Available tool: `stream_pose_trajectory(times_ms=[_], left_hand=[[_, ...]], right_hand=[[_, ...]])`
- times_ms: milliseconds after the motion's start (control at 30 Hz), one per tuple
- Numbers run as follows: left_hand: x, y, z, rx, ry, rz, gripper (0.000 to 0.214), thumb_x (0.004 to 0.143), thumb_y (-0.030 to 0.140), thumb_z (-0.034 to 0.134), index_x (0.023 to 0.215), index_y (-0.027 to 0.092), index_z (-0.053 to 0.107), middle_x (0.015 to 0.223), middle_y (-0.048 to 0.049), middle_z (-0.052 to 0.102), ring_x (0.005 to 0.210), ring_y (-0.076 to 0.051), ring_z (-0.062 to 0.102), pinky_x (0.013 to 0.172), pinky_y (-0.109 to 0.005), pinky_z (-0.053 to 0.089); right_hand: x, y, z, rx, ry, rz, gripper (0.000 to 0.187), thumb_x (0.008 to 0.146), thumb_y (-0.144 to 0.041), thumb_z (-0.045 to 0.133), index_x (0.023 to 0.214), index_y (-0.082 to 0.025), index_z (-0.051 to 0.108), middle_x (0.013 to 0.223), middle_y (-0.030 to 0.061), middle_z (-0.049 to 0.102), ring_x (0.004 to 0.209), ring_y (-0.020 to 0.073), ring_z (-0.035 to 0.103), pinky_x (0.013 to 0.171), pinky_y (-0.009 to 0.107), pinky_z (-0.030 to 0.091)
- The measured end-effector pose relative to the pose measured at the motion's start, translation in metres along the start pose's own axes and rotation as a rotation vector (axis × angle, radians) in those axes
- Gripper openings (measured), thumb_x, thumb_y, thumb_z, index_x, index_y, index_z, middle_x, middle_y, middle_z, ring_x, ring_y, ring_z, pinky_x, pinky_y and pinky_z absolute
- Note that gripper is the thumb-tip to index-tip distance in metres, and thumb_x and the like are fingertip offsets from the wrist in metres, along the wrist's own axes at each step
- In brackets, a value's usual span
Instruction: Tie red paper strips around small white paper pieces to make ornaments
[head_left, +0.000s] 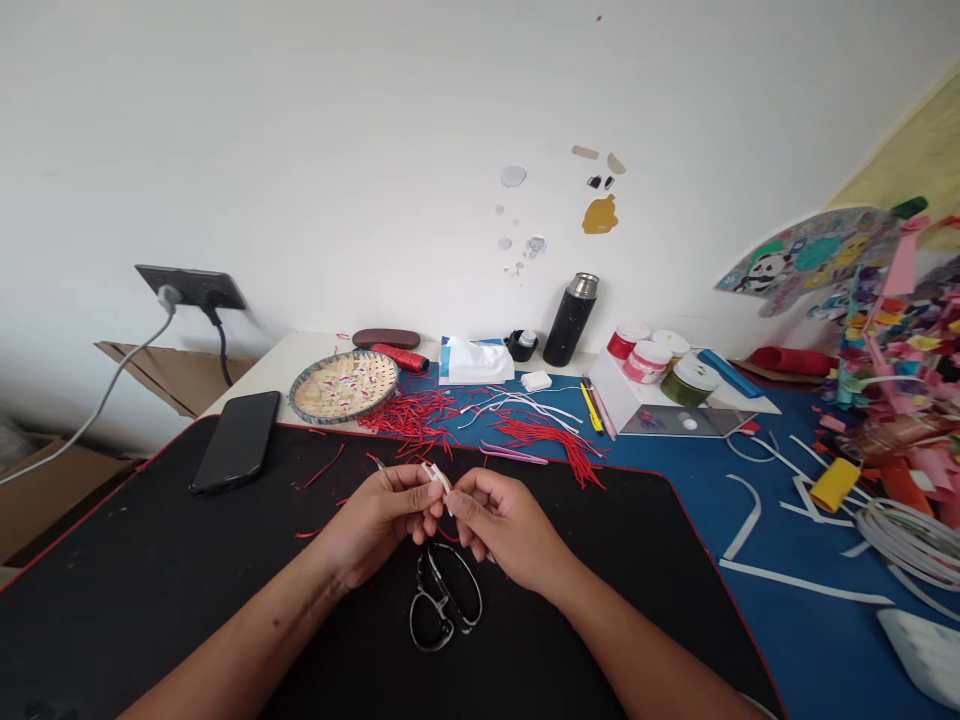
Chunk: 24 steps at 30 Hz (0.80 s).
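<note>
In front of me, above the black mat, my left hand [397,505] and my right hand [506,520] meet, fingertips close together. Between them is a small white piece [437,477], narrow like a short strip or cord, with a hint of red at its end. Thumb and fingers of both hands pinch it, hiding its lower part. Just below lie black-handled scissors [444,598], their blades covered by my hands. A bit of red cord shows under the fingers.
Cut red cords [420,415] and white cords [517,400] lie behind the hands. A woven basket [345,385] holds small red-and-white pieces. A phone [236,440] rests at left; a black flask [571,320], lidded jars [649,360] and yellow cutter [591,408] stand or lie farther back.
</note>
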<state>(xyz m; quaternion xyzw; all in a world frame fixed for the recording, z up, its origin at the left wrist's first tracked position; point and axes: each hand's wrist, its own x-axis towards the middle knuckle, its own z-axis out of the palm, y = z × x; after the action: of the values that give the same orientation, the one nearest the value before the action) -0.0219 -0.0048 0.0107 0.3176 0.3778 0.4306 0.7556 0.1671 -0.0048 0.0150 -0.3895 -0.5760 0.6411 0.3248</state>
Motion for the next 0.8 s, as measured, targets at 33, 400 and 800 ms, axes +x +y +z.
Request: stream_pose_trajectory(times_ms=[33, 400, 800], left_hand=[[0.0003, -0.0001, -0.0004, -0.001, 0.004, 0.002, 0.033, 0.064, 0.034, 0.099, 0.071, 0.01, 0.077, 0.063, -0.0023, 0.07, 0.049, -0.007, 0.06, 0.043, -0.013, 0.047], [-0.0005, 0.0, 0.0011, -0.003, -0.001, 0.008, 0.033, 0.062, 0.034, 0.1, 0.07, 0.01, 0.077, 0.062, -0.0022, 0.07, 0.048, -0.008, 0.061, 0.043, -0.014, 0.047], [-0.0026, -0.0001, 0.0047, 0.016, -0.015, 0.017, 0.035, 0.059, 0.036, 0.101, 0.071, 0.011, 0.078, 0.058, -0.0017, 0.069, 0.046, -0.008, 0.059, 0.044, -0.015, 0.047]], right_hand=[[0.0001, -0.0003, 0.0, 0.002, -0.001, 0.001, 0.038, 0.092, -0.054, 0.067, 0.087, -0.017, 0.062, 0.062, -0.004, 0.059, 0.044, 0.0068, 0.048, 0.04, 0.018, 0.032], [-0.0011, -0.0032, -0.0001, 0.045, -0.029, 0.07, 0.045, 0.088, -0.062, 0.07, 0.086, -0.017, 0.062, 0.061, -0.0039, 0.059, 0.042, 0.0068, 0.048, 0.04, 0.019, 0.03], [0.0007, -0.0002, -0.0018, 0.103, -0.068, 0.083, 0.05, 0.084, -0.066, 0.072, 0.084, -0.017, 0.061, 0.059, -0.0042, 0.059, 0.042, 0.0067, 0.047, 0.04, 0.019, 0.031]])
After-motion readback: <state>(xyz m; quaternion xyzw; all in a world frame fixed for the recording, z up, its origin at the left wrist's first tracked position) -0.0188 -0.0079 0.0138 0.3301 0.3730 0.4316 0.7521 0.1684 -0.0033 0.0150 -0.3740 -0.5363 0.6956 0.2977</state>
